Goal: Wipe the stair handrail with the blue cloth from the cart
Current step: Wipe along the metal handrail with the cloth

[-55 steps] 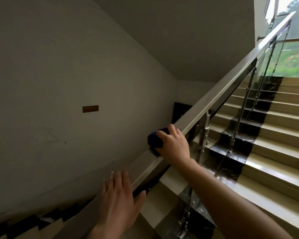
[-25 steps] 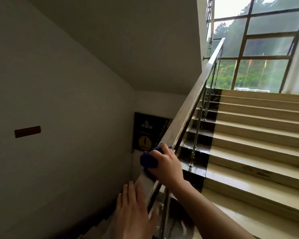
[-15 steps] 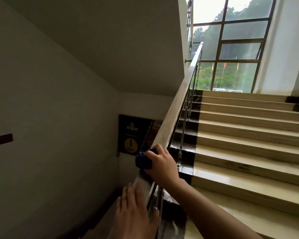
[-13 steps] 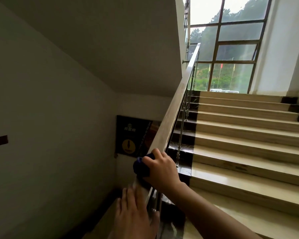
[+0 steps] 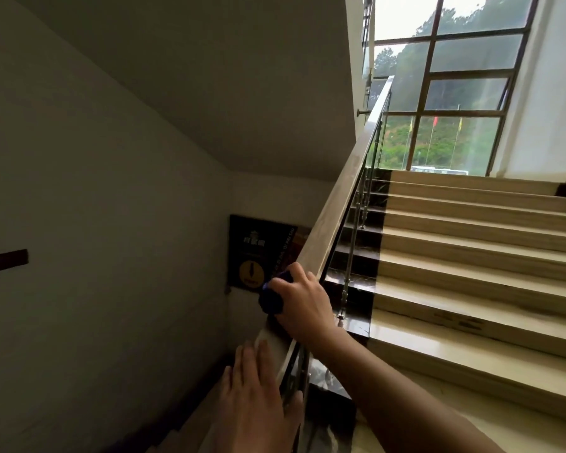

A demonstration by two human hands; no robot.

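Handrail (image 5: 337, 204) is a flat-topped bar. Its long axis climbs from bottom centre up and rightward, pointing at the window (image 5: 451, 103) above the steps (image 5: 471, 256). The cloth (image 5: 270, 300) sits low on that run, bunched into a dark blue wad on the rail's top face and bulging out on the wall side. The right grip (image 5: 303, 305) is curled over the cloth, fingers wrapped round it and pressing it down on the rail. The left grip (image 5: 255, 397) lies lower on the rail, fingers straight and flat, holding nothing.

The wipe looks barely begun, with most of the rail above unwiped. To do it well, I would spread the wad wider so it covers both edges. I would push straight up along the axis with even pressure, climbing alongside rather than overreaching.
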